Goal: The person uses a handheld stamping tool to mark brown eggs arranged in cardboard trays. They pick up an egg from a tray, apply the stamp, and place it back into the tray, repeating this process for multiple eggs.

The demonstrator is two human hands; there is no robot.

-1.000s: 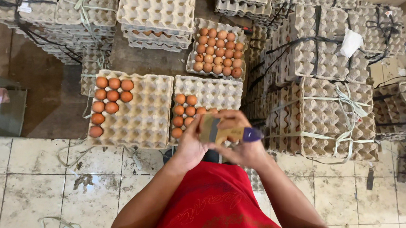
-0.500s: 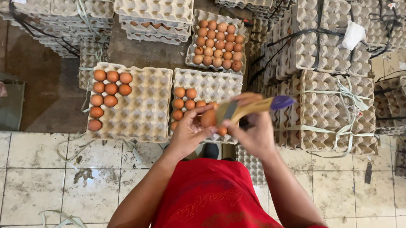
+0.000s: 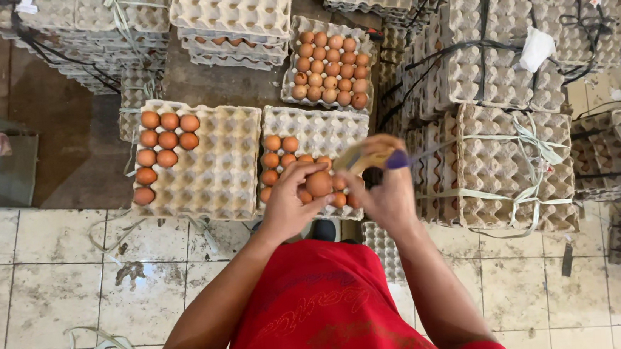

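Seen from above, a brown egg is held in the fingertips of the left hand, just above the near edge of a grey egg tray partly filled with eggs. The right hand is closed around a tan tool with a purple tip, laid just beside the egg. A second tray, with eggs only along its left side, lies touching the first on the left. Tied stacks of empty trays crowd close on the right, and more stacks stand behind. Open room is left only on the tiled floor to the left and near side. Compared with half a second earlier, both hands have been lowered toward the tray and the egg has been brought into plain view.
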